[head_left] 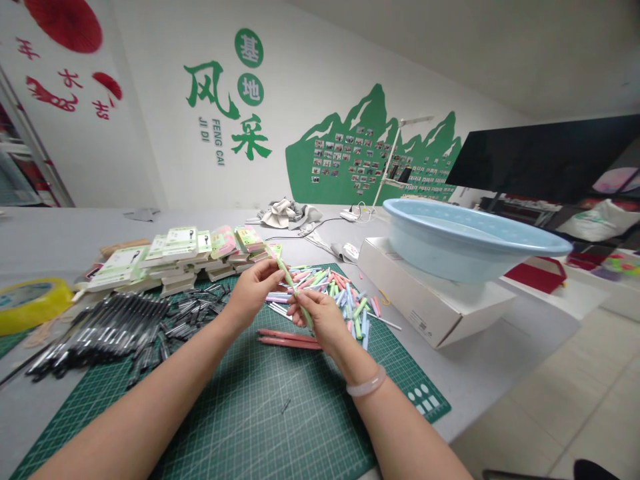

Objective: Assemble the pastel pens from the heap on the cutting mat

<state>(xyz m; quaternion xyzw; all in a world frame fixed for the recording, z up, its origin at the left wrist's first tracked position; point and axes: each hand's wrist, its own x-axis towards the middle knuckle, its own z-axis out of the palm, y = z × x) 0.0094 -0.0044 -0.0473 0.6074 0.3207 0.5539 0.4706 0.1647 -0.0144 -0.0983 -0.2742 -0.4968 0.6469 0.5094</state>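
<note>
On the head view I read the left hand (253,291) and the right hand (320,317) both pinched closed on a single pale green pen (295,293), which lies slantwise above the green cutting mat (260,427), its far end up by the left hand and its near end just past the right hand. I count two red pens (290,340) flat on the mat just below the hands, with a heap of pastel pens (325,287) beyond them, too many to count. A larger mass of black pens (115,327) lies across the mat's left edge, and stacked card packets (185,257) line its far edge.
</note>
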